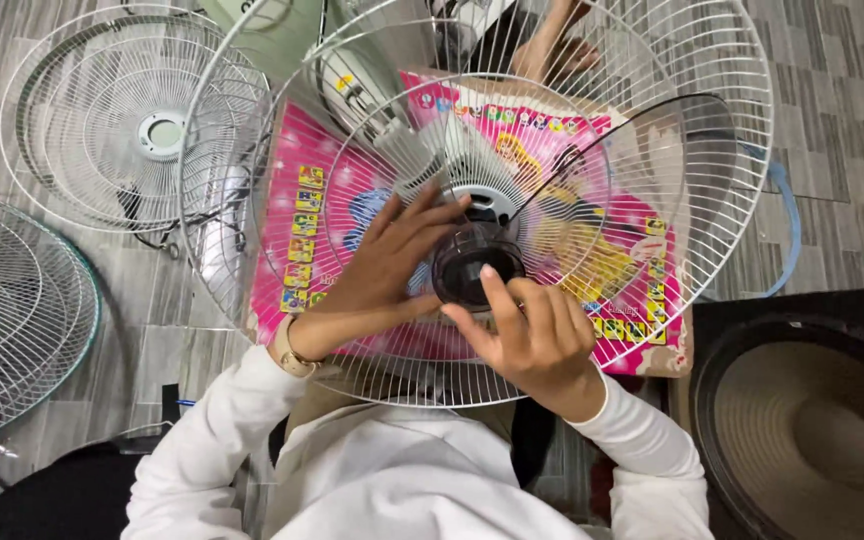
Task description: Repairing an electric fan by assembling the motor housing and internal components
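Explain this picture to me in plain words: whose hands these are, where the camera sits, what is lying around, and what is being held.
There is no machine here, only a person in white sleeves working with bare hands. The one picture comes from a camera on that person's head, looking straight down. The left hand and right hand both grip a dark, see-through fan blade hub at the middle of a large white wire fan guard. One clear blade sweeps out to the right. Beneath lies a bright pink cartoon mat on a grey tiled floor. To the left lie a second white guard and a teal-rimmed guard. A dark loudspeaker cone sits at lower right.
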